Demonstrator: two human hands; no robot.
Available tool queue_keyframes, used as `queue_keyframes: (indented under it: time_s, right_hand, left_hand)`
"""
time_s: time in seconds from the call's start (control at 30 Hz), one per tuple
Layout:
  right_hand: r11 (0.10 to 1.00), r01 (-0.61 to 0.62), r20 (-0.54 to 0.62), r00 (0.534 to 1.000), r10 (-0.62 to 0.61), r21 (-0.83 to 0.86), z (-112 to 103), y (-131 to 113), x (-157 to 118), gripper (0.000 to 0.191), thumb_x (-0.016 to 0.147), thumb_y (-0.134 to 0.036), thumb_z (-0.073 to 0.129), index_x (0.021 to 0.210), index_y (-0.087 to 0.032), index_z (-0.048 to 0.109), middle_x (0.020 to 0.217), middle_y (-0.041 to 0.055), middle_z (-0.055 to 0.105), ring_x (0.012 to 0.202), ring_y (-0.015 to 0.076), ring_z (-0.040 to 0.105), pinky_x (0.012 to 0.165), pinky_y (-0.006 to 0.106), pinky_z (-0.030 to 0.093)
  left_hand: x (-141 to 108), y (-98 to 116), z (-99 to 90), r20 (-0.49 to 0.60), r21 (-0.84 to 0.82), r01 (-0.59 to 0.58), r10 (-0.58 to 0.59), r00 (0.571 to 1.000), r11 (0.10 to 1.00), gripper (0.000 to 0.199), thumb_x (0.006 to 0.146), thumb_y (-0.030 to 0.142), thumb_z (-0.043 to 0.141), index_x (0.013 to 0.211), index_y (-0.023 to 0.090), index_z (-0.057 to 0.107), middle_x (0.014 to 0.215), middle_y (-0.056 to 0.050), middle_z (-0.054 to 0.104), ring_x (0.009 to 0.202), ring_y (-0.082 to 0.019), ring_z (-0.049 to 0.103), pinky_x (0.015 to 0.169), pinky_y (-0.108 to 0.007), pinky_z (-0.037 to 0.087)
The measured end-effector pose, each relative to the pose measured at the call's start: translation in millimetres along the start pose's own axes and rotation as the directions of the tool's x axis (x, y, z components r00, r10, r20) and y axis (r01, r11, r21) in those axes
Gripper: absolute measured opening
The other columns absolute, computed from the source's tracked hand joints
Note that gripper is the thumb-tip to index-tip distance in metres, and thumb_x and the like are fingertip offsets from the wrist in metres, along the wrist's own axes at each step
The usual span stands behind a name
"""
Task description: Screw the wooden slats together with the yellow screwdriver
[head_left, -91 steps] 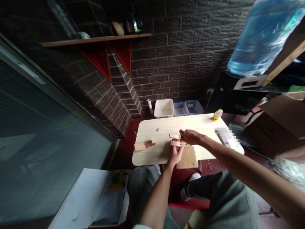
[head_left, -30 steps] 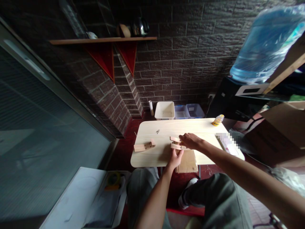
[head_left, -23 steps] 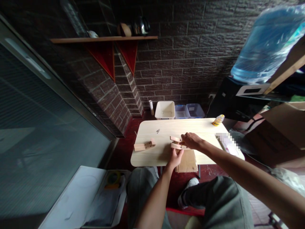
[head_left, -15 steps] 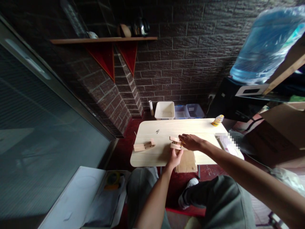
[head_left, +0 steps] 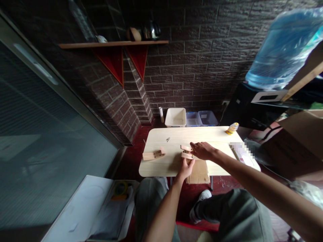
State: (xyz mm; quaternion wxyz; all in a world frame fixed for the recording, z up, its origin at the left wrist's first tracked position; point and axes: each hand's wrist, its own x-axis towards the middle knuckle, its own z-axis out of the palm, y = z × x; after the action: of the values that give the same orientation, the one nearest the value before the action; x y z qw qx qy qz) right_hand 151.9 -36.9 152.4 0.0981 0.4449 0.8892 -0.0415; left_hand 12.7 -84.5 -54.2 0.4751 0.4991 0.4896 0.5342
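Observation:
Near the front middle of the pale table point(head_left: 174, 133), my left hand point(head_left: 187, 168) is closed on a small wooden assembly point(head_left: 187, 155) of light pieces. My right hand point(head_left: 202, 150) is closed at the assembly's right side; what its fingers hold is too small to make out. Another wooden assembly point(head_left: 153, 155) with dark holes or screws lies at the table's left. Between the two and farther back is a little pile of dark screws point(head_left: 168, 139).
A yellow-capped clear bottle point(head_left: 232, 128) stands at the back right corner. A flat item point(head_left: 242, 154), partly pixelated, lies at the right. Brown sheets point(head_left: 198, 173) jut past the front edge. Bins point(head_left: 176, 117) sit behind the table.
The whole view has shifted slightly. Both hands remain at the same wooden assembly, with hardly any visible movement.

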Motion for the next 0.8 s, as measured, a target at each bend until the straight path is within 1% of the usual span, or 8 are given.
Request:
queue_keyframes:
  time_s: [0.13, 0.2, 0.37, 0.5, 0.67, 0.8]
  right_hand:
    - [0.998, 0.054, -0.017, 0.998, -0.053, 0.04, 2, 1, -3, 0.036, 0.104, -0.037, 0.067, 0.134, -0.018, 0.064, 0.128, 0.0098, 0.07, 0.105, 0.0239, 0.072, 0.089, 0.045, 0.063]
    - [0.997, 0.061, -0.018, 0.998, -0.06, 0.051, 3, 2, -3, 0.035, 0.104, -0.037, 0.067, 0.133, -0.018, 0.065, 0.127, 0.0096, 0.07, 0.104, 0.0235, 0.073, 0.088, 0.044, 0.063]
    - [0.998, 0.033, -0.007, 0.999, -0.032, 0.058, 6, 4, 3, 0.035, 0.104, -0.038, 0.067, 0.132, -0.017, 0.065, 0.123, 0.0092, 0.072, 0.1, 0.0227, 0.073, 0.085, 0.043, 0.063]
    - [0.997, 0.016, -0.016, 1.0, -0.014, 0.072, 12, 6, 5, 0.035, 0.105, -0.038, 0.066, 0.132, -0.017, 0.065, 0.121, 0.0092, 0.072, 0.098, 0.0222, 0.073, 0.083, 0.041, 0.064]
    - [0.992, 0.036, -0.083, 0.996, -0.027, 0.122, 18, 6, -1, 0.034, 0.105, -0.038, 0.066, 0.131, -0.017, 0.065, 0.121, 0.0087, 0.072, 0.097, 0.0218, 0.073, 0.083, 0.041, 0.064]
    - [0.982, 0.094, -0.167, 0.984, -0.066, 0.165, 17, 4, -5, 0.033, 0.104, -0.036, 0.067, 0.131, -0.017, 0.065, 0.125, 0.0094, 0.07, 0.101, 0.0226, 0.072, 0.085, 0.042, 0.063]
  left_hand:
    - [-1, 3, 0.8, -0.015, -0.009, -0.001, 0.001, 1.0, 1.0, 0.058, 0.086, 0.044, 0.082, 0.136, 0.021, 0.063, 0.141, -0.017, 0.068, 0.143, -0.034, 0.056, 0.126, -0.048, 0.036]
    - [-1, 4, 0.9, -0.021, -0.01, -0.005, 0.005, 1.0, 1.0, 0.058, 0.085, 0.045, 0.082, 0.135, 0.021, 0.063, 0.139, -0.016, 0.068, 0.142, -0.034, 0.056, 0.126, -0.048, 0.036]
    - [-1, 5, 1.0, -0.027, -0.004, -0.02, 0.02, 0.999, 1.0, 0.057, 0.085, 0.047, 0.081, 0.133, 0.021, 0.064, 0.139, -0.016, 0.068, 0.14, -0.034, 0.058, 0.124, -0.049, 0.039]
    - [-1, 3, 0.6, -0.026, 0.003, -0.033, 0.033, 0.999, 0.999, 0.056, 0.086, 0.047, 0.08, 0.133, 0.021, 0.064, 0.139, -0.016, 0.067, 0.14, -0.034, 0.058, 0.124, -0.051, 0.038]
    - [-1, 6, 0.3, -0.029, 0.007, -0.04, 0.04, 0.999, 0.999, 0.059, 0.085, 0.046, 0.081, 0.135, 0.022, 0.063, 0.142, -0.017, 0.065, 0.141, -0.035, 0.057, 0.125, -0.053, 0.037]
    - [-2, 16, 0.8, -0.03, 0.009, -0.044, 0.045, 0.999, 0.999, 0.06, 0.085, 0.046, 0.081, 0.136, 0.021, 0.063, 0.138, -0.017, 0.068, 0.142, -0.036, 0.056, 0.126, -0.052, 0.037]
